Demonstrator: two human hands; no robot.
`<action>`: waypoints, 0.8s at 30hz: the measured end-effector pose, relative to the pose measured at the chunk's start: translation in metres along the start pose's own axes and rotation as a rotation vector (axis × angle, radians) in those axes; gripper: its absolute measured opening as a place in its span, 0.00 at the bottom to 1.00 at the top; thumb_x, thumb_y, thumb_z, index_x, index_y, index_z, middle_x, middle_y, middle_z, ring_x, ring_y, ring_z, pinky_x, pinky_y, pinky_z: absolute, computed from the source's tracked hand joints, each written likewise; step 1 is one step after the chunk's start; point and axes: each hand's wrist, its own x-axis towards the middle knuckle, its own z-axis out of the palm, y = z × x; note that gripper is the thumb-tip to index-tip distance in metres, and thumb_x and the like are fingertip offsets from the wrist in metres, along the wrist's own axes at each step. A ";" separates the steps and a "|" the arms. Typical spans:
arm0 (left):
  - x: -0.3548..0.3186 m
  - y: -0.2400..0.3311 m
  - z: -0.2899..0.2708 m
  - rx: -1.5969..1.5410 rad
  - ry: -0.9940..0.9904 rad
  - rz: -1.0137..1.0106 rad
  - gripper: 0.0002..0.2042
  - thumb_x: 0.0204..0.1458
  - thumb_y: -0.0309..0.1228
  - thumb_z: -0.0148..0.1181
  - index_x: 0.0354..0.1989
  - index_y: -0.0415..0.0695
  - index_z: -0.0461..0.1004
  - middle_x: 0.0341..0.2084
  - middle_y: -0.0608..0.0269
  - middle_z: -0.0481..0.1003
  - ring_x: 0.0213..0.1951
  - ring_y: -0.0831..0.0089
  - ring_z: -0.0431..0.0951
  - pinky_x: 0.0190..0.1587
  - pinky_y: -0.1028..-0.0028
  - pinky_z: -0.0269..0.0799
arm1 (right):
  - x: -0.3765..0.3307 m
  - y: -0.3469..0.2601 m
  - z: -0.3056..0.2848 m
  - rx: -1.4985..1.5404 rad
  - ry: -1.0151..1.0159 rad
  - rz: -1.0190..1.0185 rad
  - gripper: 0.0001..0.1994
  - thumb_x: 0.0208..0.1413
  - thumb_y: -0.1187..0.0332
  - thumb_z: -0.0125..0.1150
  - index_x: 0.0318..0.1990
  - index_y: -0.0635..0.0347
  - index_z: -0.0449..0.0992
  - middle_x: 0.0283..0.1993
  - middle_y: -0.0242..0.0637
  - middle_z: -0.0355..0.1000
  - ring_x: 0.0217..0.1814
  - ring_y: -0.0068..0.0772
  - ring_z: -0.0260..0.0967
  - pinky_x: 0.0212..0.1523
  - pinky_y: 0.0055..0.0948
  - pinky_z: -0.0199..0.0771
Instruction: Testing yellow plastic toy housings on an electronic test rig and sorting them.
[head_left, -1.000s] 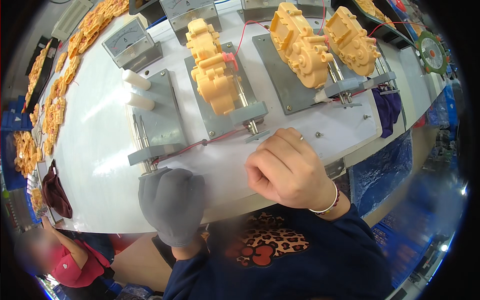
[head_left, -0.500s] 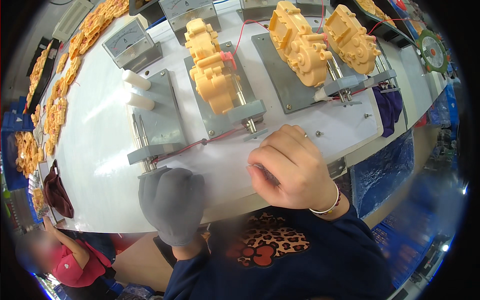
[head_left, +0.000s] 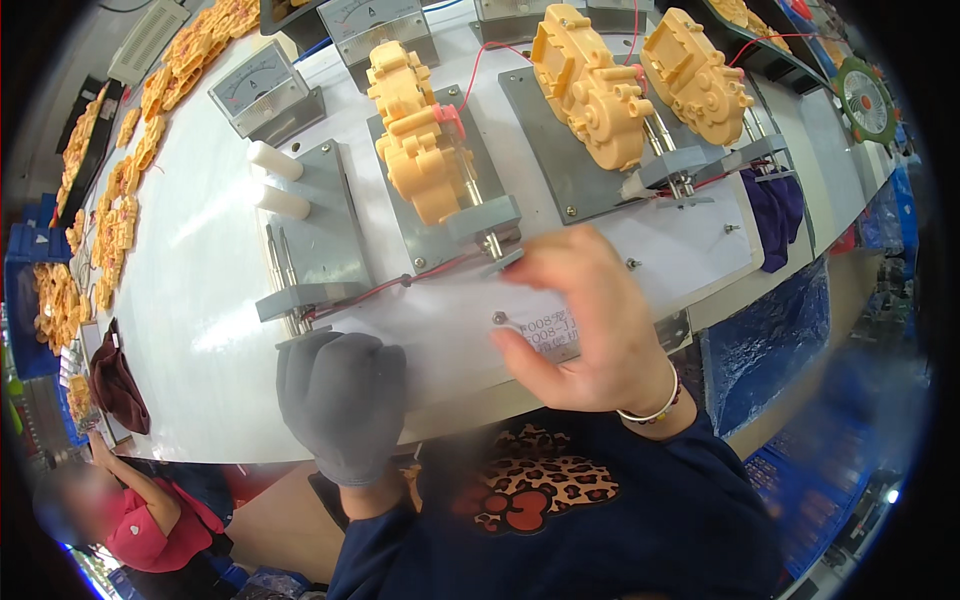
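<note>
White worktable (head_left: 190, 300) takes up most of the view. On it, grey base plates in a row; leftmost plate (head_left: 318, 245) has two white posts (head_left: 281, 200) and no housing. Yellow housing (head_left: 405, 130) lies on the next plate (head_left: 414, 242), behind a grey crossbar (head_left: 488, 214); two more housings on the right. Right hand (head_left: 605, 330): bare, blurred, thumb and forefinger spread wide, nothing seen between them; forefinger at the small front tab (head_left: 507, 262) below the crossbar, contact can't be told. Left hand (head_left: 342, 408): grey glove, fingers curled narrow, just below the left fixture's front tab (head_left: 305, 338); grip hidden, can't tell if it holds anything. Red wire (head_left: 445, 268) runs between both fixtures. Small metal fitting (head_left: 500, 318) on the table, near the right thumb.

Handling, my judgement: meet the tab squarely with the finger, use light, even force in line with the rods, don't tilt the housing, keep off the wire, don't brush the fitting away.
</note>
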 end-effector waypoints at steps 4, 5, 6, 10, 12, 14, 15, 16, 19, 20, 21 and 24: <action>0.008 0.004 -0.019 -0.135 0.051 0.197 0.09 0.32 0.16 0.55 0.26 0.37 0.70 0.22 0.57 0.68 0.27 0.64 0.67 0.32 0.71 0.63 | 0.004 -0.001 0.000 0.277 0.103 0.036 0.29 0.37 0.75 0.67 0.50 0.68 0.62 0.48 0.46 0.64 0.43 0.32 0.66 0.41 0.29 0.68; 0.013 0.008 -0.029 -0.158 0.038 0.299 0.10 0.32 0.15 0.54 0.27 0.36 0.70 0.23 0.56 0.68 0.28 0.63 0.68 0.34 0.70 0.64 | 0.006 -0.005 0.001 0.282 0.094 0.029 0.29 0.37 0.75 0.67 0.50 0.68 0.62 0.48 0.46 0.64 0.43 0.32 0.66 0.41 0.29 0.68; 0.022 0.012 -0.038 -0.123 0.054 0.386 0.12 0.32 0.15 0.53 0.30 0.35 0.69 0.25 0.55 0.69 0.30 0.63 0.68 0.36 0.69 0.64 | 0.009 -0.009 0.004 0.364 0.071 0.061 0.27 0.37 0.75 0.64 0.49 0.67 0.63 0.47 0.46 0.65 0.43 0.35 0.67 0.41 0.29 0.69; 0.091 0.033 -0.043 -0.066 -0.044 0.374 0.15 0.50 0.25 0.50 0.47 0.34 0.70 0.32 0.58 0.74 0.34 0.71 0.72 0.40 0.72 0.67 | 0.003 -0.003 -0.009 0.349 -0.040 -0.015 0.25 0.32 0.76 0.58 0.46 0.66 0.67 0.42 0.44 0.68 0.39 0.38 0.68 0.39 0.29 0.72; 0.116 0.036 -0.031 -0.046 -0.262 0.404 0.16 0.54 0.30 0.48 0.52 0.44 0.69 0.31 0.55 0.74 0.32 0.64 0.74 0.39 0.71 0.69 | 0.003 -0.004 -0.006 0.349 -0.033 -0.024 0.25 0.31 0.75 0.57 0.45 0.66 0.68 0.41 0.44 0.68 0.37 0.38 0.69 0.37 0.29 0.72; 0.129 0.020 -0.011 0.237 -0.298 0.956 0.16 0.54 0.40 0.50 0.48 0.47 0.71 0.27 0.53 0.74 0.32 0.56 0.75 0.38 0.65 0.70 | 0.001 -0.014 -0.004 0.354 -0.041 -0.042 0.24 0.30 0.75 0.56 0.44 0.67 0.68 0.40 0.44 0.69 0.35 0.38 0.69 0.36 0.28 0.72; 0.131 0.032 -0.010 0.203 -0.381 0.649 0.15 0.54 0.39 0.50 0.48 0.47 0.71 0.27 0.53 0.74 0.32 0.56 0.75 0.38 0.65 0.70 | -0.003 -0.016 -0.004 0.329 -0.016 -0.032 0.24 0.30 0.75 0.56 0.44 0.67 0.68 0.40 0.44 0.69 0.35 0.38 0.69 0.36 0.28 0.72; 0.132 0.046 -0.012 0.171 -0.455 0.339 0.14 0.55 0.37 0.50 0.47 0.48 0.70 0.27 0.52 0.74 0.33 0.56 0.76 0.38 0.65 0.70 | -0.005 -0.017 -0.002 0.310 0.011 -0.023 0.24 0.30 0.75 0.56 0.43 0.67 0.68 0.40 0.43 0.69 0.35 0.38 0.69 0.36 0.28 0.72; 0.124 0.008 -0.025 0.206 0.043 0.753 0.13 0.54 0.37 0.51 0.43 0.45 0.73 0.33 0.49 0.76 0.37 0.57 0.77 0.39 0.65 0.71 | -0.004 0.009 0.007 0.375 0.010 -0.052 0.26 0.32 0.76 0.56 0.47 0.66 0.68 0.40 0.42 0.69 0.36 0.33 0.69 0.36 0.27 0.71; 0.112 0.004 -0.026 0.210 0.020 0.729 0.13 0.54 0.37 0.51 0.43 0.45 0.73 0.33 0.49 0.76 0.37 0.57 0.77 0.39 0.65 0.71 | -0.008 0.011 0.010 0.370 0.043 -0.084 0.26 0.33 0.76 0.56 0.48 0.67 0.68 0.40 0.41 0.70 0.35 0.31 0.69 0.36 0.25 0.70; 0.094 -0.042 -0.061 0.062 -0.170 0.647 0.12 0.53 0.37 0.53 0.41 0.44 0.74 0.32 0.51 0.76 0.35 0.58 0.77 0.38 0.65 0.71 | -0.009 0.012 0.007 0.321 0.064 0.008 0.28 0.35 0.76 0.56 0.51 0.68 0.66 0.40 0.41 0.70 0.34 0.29 0.68 0.36 0.24 0.69; -0.018 -0.102 -0.184 -0.349 -0.657 0.221 0.11 0.49 0.37 0.56 0.34 0.42 0.74 0.30 0.57 0.76 0.32 0.63 0.76 0.35 0.66 0.70 | -0.006 -0.008 0.008 0.477 0.264 0.128 0.32 0.40 0.79 0.51 0.58 0.76 0.55 0.38 0.45 0.68 0.33 0.28 0.62 0.39 0.21 0.62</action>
